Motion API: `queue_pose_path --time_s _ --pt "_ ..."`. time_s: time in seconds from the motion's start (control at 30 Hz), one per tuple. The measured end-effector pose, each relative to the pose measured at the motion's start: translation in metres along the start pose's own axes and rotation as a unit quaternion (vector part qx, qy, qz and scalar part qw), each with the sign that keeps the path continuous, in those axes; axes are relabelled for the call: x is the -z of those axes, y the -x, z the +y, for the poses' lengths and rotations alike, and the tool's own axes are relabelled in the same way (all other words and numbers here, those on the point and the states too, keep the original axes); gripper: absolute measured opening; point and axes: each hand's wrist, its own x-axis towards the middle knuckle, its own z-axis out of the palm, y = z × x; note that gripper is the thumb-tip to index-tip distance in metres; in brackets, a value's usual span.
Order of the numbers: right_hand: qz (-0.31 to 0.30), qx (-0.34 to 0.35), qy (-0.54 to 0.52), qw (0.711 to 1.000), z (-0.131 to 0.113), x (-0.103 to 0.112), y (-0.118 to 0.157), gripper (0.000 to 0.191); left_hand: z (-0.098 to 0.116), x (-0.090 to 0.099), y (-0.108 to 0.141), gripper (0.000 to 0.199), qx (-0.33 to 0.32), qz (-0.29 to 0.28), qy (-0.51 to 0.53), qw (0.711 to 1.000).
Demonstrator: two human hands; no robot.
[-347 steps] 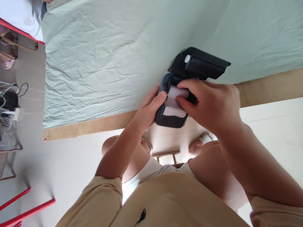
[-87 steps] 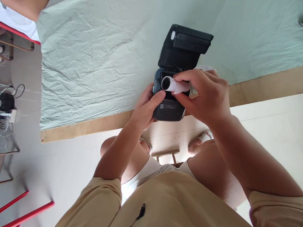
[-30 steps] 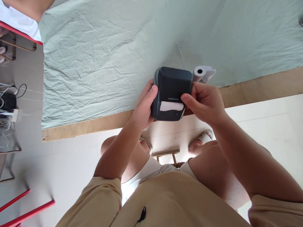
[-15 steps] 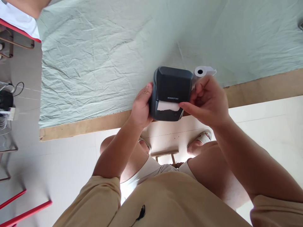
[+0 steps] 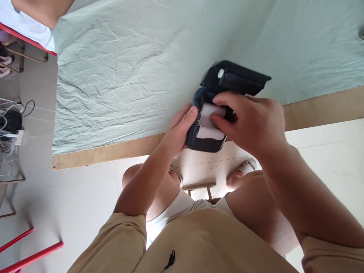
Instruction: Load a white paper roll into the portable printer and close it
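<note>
A small black label printer [image 5: 206, 145] is tilted up at the table's near edge, its lid [image 5: 244, 76] swung back. My left hand [image 5: 180, 131] grips its left side, thumb on the rim. Inside the bay lies a white paper roll [image 5: 209, 110], with a strip of paper [image 5: 209, 133] hanging over the front. My right hand [image 5: 253, 123] reaches in from the right, thumb and index finger closed on the roll. The other fingers of that hand are partly hidden. A second roll, visible earlier on the table, is now out of sight behind the lid and hand.
A wrinkled pale green cloth [image 5: 122, 79] covers the table, with a bare wooden edge [image 5: 113, 149] along the front. Another person's arm [image 5: 45, 9] is at the upper left. Cables [image 5: 8, 142] and red bars [image 5: 36, 256] stand at the left.
The printer's lid was closed and has swung open, away from me. My right hand moved from the printer's right side into the bay, onto the roll.
</note>
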Motion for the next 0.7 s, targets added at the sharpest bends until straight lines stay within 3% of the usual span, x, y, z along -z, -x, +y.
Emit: queue_pose_path --time_s 0.1,0.2,0.27,0.33,0.4,0.47,0.53,0.63,0.7 --pt "-0.056 0.011 -0.035 0.998 -0.003 0.008 -0.002 0.039 0.002 0.0 0.001 0.036 0.001 -0.002 -0.005 1.0" --pt "-0.047 -0.018 -0.15 0.987 -0.002 0.021 -0.011 0.035 0.001 -0.001 0.0 0.039 -0.003 0.016 0.005 1.0" --pt "0.014 -0.063 -0.252 0.966 0.013 0.025 -0.019 0.026 0.001 0.0 0.0 0.043 0.012 0.029 0.005 0.999" --pt "0.116 -0.12 -0.348 0.922 0.04 0.022 -0.026 0.042 0.0 0.001 -0.002 0.047 0.035 0.042 -0.001 0.999" --pt "0.16 -0.181 -0.409 0.88 0.074 0.014 -0.029 0.059 -0.001 0.002 -0.003 0.052 0.047 0.056 0.0 0.997" --pt "0.254 -0.208 -0.35 0.877 0.103 0.005 -0.025 0.053 -0.001 0.001 -0.004 0.055 0.047 0.065 0.008 0.997" --pt "0.28 -0.224 -0.305 0.882 0.122 0.0 -0.017 0.045 -0.001 -0.001 -0.004 0.055 0.044 0.068 0.015 0.997" --pt "0.24 -0.207 -0.163 0.934 0.14 0.0 0.001 0.035 0.0 -0.003 -0.004 0.052 0.048 0.065 0.016 0.997" --pt "0.21 -0.184 -0.045 0.959 0.15 0.0 0.011 0.038 0.0 -0.004 -0.004 0.05 0.047 0.065 0.016 0.997"
